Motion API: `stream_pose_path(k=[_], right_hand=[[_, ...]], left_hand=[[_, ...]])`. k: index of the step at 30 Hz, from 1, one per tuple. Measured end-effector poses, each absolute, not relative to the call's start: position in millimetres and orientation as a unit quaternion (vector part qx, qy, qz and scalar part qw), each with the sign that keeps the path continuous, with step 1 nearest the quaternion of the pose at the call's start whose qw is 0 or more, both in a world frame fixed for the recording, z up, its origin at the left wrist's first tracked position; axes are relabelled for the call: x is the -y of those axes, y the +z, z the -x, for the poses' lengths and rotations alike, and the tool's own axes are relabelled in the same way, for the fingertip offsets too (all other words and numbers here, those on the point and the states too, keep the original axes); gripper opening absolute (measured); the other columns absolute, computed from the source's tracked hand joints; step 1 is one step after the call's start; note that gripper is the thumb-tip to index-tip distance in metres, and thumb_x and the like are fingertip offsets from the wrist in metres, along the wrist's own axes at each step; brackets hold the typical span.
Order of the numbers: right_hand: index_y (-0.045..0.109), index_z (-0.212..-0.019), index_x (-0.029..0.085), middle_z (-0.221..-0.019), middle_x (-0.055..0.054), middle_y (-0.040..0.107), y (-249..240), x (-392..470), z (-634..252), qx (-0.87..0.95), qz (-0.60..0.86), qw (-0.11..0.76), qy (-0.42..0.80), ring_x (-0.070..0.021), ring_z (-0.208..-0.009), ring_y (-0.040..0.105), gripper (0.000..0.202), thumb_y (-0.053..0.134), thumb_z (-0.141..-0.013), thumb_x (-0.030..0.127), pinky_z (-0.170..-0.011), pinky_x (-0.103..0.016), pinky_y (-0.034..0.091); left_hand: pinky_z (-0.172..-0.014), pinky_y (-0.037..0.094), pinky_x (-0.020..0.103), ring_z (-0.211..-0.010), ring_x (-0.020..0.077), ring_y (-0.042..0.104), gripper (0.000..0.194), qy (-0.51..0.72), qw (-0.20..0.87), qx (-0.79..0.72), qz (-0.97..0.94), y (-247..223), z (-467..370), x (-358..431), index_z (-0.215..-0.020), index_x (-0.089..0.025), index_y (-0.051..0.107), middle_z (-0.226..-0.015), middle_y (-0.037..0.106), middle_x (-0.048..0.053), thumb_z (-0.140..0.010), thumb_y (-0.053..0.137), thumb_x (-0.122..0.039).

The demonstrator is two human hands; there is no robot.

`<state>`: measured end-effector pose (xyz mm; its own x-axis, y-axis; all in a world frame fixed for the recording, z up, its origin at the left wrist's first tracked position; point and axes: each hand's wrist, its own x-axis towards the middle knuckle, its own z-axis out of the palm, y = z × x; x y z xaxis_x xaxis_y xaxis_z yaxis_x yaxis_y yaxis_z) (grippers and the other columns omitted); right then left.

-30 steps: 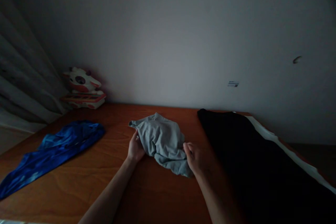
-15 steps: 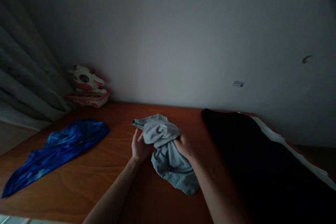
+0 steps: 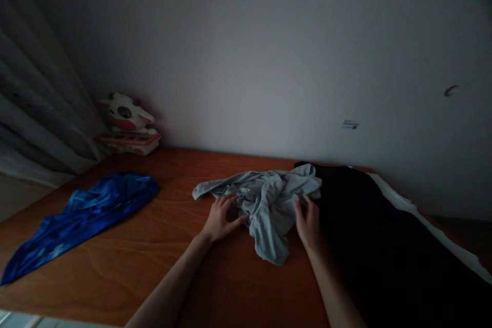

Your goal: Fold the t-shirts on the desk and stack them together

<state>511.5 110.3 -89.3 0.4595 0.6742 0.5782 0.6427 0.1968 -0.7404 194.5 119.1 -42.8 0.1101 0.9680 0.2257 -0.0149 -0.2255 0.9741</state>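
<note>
A crumpled grey garment (image 3: 271,197) lies spread in loose folds on the wooden tabletop, one part trailing toward me and another reaching left. My left hand (image 3: 221,219) rests at its left edge, thumb and fingers apart, fingertips touching the cloth. At the garment's right side is my right hand (image 3: 308,220), its thumb and fingers also apart and against the fabric's edge. The garment's right end overlaps the corner of a black cloth (image 3: 369,230). Whether it is a shirt or something else cannot be told from the folds.
A bunched blue garment (image 3: 88,215) lies on the left of the wooden table (image 3: 126,266). Behind it stands a cow-shaped toy keyboard (image 3: 130,125) by the curtain (image 3: 34,97). White cloth (image 3: 400,195) shows along the black cloth's far edge. A wall (image 3: 246,61) rises behind.
The grey garment, bunched up and held between both hands before, now lies wider and flatter on the table. My hands have moved apart and loosened, the right one shifting right.
</note>
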Motion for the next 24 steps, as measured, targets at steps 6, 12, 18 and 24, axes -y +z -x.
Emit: stream_pose_path(k=[6, 12, 18, 24], right_hand=[[0.070, -0.114, 0.019, -0.123, -0.019, 0.065, -89, -97, -499, 0.645, 0.637, 0.422, -0.018, -0.0345, -0.115, 0.061, 0.061, 0.061, -0.084, 0.071, -0.099, -0.053, 0.049], [0.065, -0.095, 0.021, -0.101, -0.014, 0.074, -93, -95, -511, 0.534, 0.659, 0.523, 0.085, -0.0285, -0.094, 0.069, 0.052, 0.051, -0.090, 0.071, -0.086, -0.043, 0.053], [0.057, -0.098, 0.020, -0.099, -0.014, 0.070, -95, -93, -514, 0.407, 0.630, 0.654, 0.099, -0.0247, -0.088, 0.067, 0.047, 0.053, -0.091, 0.066, -0.076, -0.037, 0.054], [0.057, -0.100, 0.022, -0.120, -0.017, 0.064, -77, -87, -506, 0.527, 0.579, 0.621, -0.043, -0.0294, -0.113, 0.062, 0.029, 0.061, -0.091, 0.049, -0.094, -0.049, 0.053]], left_hand=[[-0.114, 0.040, 0.047, -0.140, 0.0402, 0.043, 0.036, 0.539, 0.539, -0.390, -0.517, -55, -197, -124, -0.078, -0.027, 0.073, -0.117, 0.070, 0.012, -0.054, 0.092, -0.010], [-0.077, 0.051, 0.026, -0.082, 0.0202, 0.067, 0.026, 0.594, 0.511, -0.436, -0.442, -49, -194, -127, -0.085, -0.024, 0.066, -0.079, 0.067, 0.000, -0.071, 0.086, -0.018], [-0.086, 0.053, 0.026, -0.086, 0.0119, 0.063, 0.030, 0.797, 0.350, -0.404, -0.279, -36, -174, -142, -0.094, -0.024, 0.050, -0.093, 0.061, -0.004, -0.082, 0.076, -0.034], [-0.074, 0.048, 0.020, -0.078, 0.0091, 0.058, 0.026, 0.791, 0.339, -0.446, -0.245, -42, -155, -146, -0.088, -0.023, 0.050, -0.085, 0.055, -0.006, -0.083, 0.071, -0.038]])
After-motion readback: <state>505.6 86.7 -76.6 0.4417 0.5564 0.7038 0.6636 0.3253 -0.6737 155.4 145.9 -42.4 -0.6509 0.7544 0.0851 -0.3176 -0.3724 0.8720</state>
